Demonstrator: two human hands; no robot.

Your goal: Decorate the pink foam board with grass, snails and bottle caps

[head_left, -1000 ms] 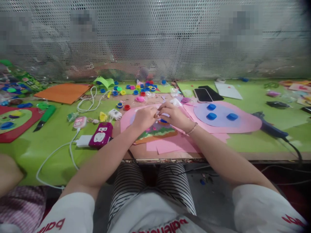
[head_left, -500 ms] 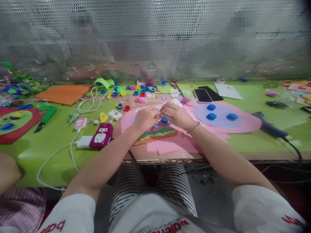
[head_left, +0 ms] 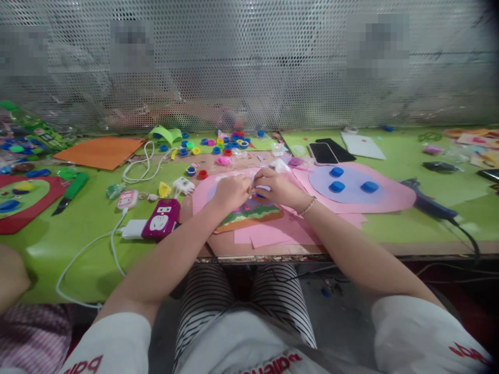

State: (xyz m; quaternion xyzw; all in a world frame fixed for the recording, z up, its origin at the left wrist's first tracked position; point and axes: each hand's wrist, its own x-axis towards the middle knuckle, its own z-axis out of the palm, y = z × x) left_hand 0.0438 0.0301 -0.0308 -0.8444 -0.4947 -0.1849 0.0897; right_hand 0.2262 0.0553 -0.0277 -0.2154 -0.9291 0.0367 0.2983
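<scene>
My left hand (head_left: 233,192) and my right hand (head_left: 275,187) meet over a pink paper piece (head_left: 200,195) decorated with a green and orange layered shape (head_left: 249,215). Both hands have their fingers pinched together, and whatever is between the fingertips is too small to make out. A blue cap (head_left: 261,194) shows partly beneath my right hand's fingers. Beside my right wrist lies a second pink piece (head_left: 397,197) with a pale purple oval and three blue caps (head_left: 337,186).
Loose bottle caps (head_left: 216,150) lie behind my hands. A purple device (head_left: 161,219) with white cables and a green-handled knife (head_left: 72,192) are left; phones (head_left: 324,154) and a dark glue gun (head_left: 432,203) are right. A person's arm (head_left: 11,275) shows at the left edge.
My right hand has shifted slightly left and lower, now covering more of the blue cap. The whole view has moved slightly.
</scene>
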